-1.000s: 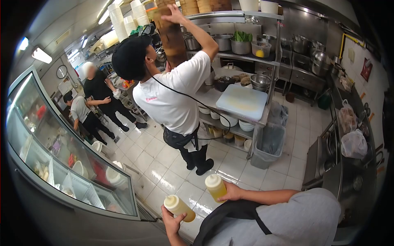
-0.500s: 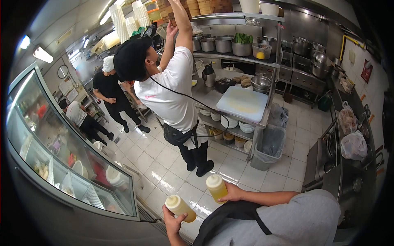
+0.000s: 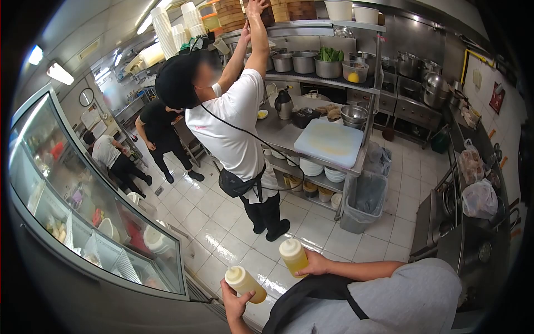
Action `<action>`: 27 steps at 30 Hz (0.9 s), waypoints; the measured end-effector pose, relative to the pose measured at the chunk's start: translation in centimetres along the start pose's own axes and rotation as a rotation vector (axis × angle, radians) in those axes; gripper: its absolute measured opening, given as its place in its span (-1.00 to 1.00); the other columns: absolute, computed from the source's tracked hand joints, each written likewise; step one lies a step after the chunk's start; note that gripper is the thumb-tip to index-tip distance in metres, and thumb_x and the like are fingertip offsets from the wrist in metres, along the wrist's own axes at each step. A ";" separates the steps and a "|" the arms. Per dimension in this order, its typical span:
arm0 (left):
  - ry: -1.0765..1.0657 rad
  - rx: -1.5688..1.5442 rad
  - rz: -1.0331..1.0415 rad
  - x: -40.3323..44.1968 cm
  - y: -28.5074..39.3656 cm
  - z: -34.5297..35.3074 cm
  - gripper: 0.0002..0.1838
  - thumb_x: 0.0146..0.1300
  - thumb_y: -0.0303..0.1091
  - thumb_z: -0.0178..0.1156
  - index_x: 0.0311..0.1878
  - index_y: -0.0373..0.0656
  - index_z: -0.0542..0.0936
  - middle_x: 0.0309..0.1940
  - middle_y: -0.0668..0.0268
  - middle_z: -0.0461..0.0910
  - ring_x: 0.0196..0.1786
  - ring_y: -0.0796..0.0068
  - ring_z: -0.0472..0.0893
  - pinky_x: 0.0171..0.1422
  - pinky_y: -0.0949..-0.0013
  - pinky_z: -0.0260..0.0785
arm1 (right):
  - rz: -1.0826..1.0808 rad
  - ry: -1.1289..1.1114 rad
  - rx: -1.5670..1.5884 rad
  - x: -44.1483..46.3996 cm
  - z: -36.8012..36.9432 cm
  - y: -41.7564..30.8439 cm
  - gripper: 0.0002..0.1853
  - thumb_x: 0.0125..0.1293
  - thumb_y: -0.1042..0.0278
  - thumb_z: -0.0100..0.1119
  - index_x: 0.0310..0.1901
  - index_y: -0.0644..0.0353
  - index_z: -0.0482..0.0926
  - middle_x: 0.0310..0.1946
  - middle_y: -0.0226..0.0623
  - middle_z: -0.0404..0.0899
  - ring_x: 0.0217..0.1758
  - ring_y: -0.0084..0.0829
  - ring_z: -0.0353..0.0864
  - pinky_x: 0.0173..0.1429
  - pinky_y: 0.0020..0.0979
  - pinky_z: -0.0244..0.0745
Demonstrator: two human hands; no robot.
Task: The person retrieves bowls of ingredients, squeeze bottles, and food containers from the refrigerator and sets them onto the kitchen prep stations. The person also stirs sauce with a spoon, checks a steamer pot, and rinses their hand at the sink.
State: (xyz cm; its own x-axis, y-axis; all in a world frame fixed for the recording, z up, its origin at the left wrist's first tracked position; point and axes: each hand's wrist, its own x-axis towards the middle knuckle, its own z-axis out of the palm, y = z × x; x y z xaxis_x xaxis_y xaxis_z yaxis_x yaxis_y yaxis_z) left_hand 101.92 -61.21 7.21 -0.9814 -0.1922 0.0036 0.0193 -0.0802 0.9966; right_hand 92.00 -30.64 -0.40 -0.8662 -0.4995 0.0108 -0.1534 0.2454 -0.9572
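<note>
My left hand (image 3: 236, 303) is wrapped round a squeeze bottle (image 3: 245, 283) with a pale cap and yellow liquid inside. A second squeeze bottle (image 3: 293, 257), much like the first, is gripped in my right hand (image 3: 317, 263). Both bottles are slightly tilted and held in front of my black apron (image 3: 306, 292), with a small gap between them. Below them lies the white tiled floor (image 3: 222, 245).
Ahead, a person in a white shirt (image 3: 228, 128) reaches up to bamboo steamers (image 3: 229, 15). A steel counter holds a white cutting board (image 3: 328, 142); a lined bin (image 3: 364, 200) stands beside it. A glass-fronted fridge (image 3: 94, 206) is at left, stoves (image 3: 409, 92) at back right.
The person in white has raised both arms higher and shifted slightly right. The person in black farther back has bent lower. My hands and both bottles have hardly moved.
</note>
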 end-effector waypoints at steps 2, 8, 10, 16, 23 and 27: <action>0.001 -0.013 -0.007 -0.1 0.0 0.0 -0.14 -0.22 -0.52 0.53 0.20 -0.22 0.27 0.03 0.22 0.47 0.12 0.35 0.50 0.29 0.26 0.31 | 0.008 -0.004 0.005 0.0 0.0 0.1 -0.11 -0.03 0.00 0.54 0.29 0.20 0.31 0.10 -0.09 0.58 0.17 -0.16 0.59 0.29 -0.24 0.42; 0.001 -0.003 -0.004 -0.2 0.1 0.1 -0.14 -0.23 -0.51 0.54 0.19 -0.22 0.27 0.04 0.22 0.47 0.12 0.35 0.50 0.29 0.26 0.31 | 0.009 0.003 0.013 -0.1 0.4 0.9 -0.12 -0.05 -0.01 0.54 0.27 0.20 0.33 0.08 -0.08 0.59 0.16 -0.15 0.59 0.29 -0.24 0.43; 0.002 -0.009 -0.008 -0.3 0.1 0.1 -0.14 -0.23 -0.51 0.54 0.19 -0.22 0.27 0.04 0.22 0.47 0.12 0.35 0.50 0.29 0.26 0.31 | 0.017 0.002 0.010 -0.1 0.4 1.0 -0.12 -0.05 -0.01 0.54 0.27 0.21 0.33 0.08 -0.08 0.59 0.16 -0.15 0.59 0.29 -0.24 0.43; 0.000 -0.010 -0.004 -0.4 -0.3 0.0 -0.14 -0.22 -0.52 0.53 0.20 -0.23 0.26 0.04 0.21 0.47 0.12 0.34 0.51 0.29 0.25 0.31 | 0.016 -0.005 0.018 -0.3 0.3 0.5 -0.12 -0.05 -0.01 0.54 0.26 0.21 0.34 0.07 -0.07 0.59 0.15 -0.14 0.59 0.29 -0.24 0.43; -0.004 -0.004 -0.009 -0.6 -0.1 0.1 -0.15 -0.22 -0.53 0.51 0.20 -0.23 0.26 0.04 0.21 0.47 0.12 0.33 0.51 0.28 0.25 0.33 | 0.008 -0.009 0.022 -0.4 0.5 1.2 -0.12 -0.05 0.00 0.54 0.26 0.22 0.34 0.08 -0.06 0.59 0.15 -0.13 0.60 0.28 -0.24 0.43; -0.001 0.003 0.011 -0.7 -0.2 0.1 -0.16 -0.21 -0.53 0.50 0.20 -0.23 0.27 0.04 0.20 0.46 0.12 0.34 0.51 0.27 0.25 0.34 | 0.027 -0.014 -0.030 -0.6 0.1 -0.7 -0.11 -0.05 -0.01 0.54 0.27 0.22 0.32 0.07 -0.05 0.59 0.15 -0.11 0.60 0.28 -0.23 0.43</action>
State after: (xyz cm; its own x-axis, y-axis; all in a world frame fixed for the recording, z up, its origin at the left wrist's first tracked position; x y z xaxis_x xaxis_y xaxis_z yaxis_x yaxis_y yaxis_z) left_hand 102.55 -61.00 7.05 -0.9813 -0.1918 0.0143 0.0293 -0.0754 0.9967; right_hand 92.65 -30.56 0.24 -0.8635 -0.5039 -0.0193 -0.1445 0.2838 -0.9479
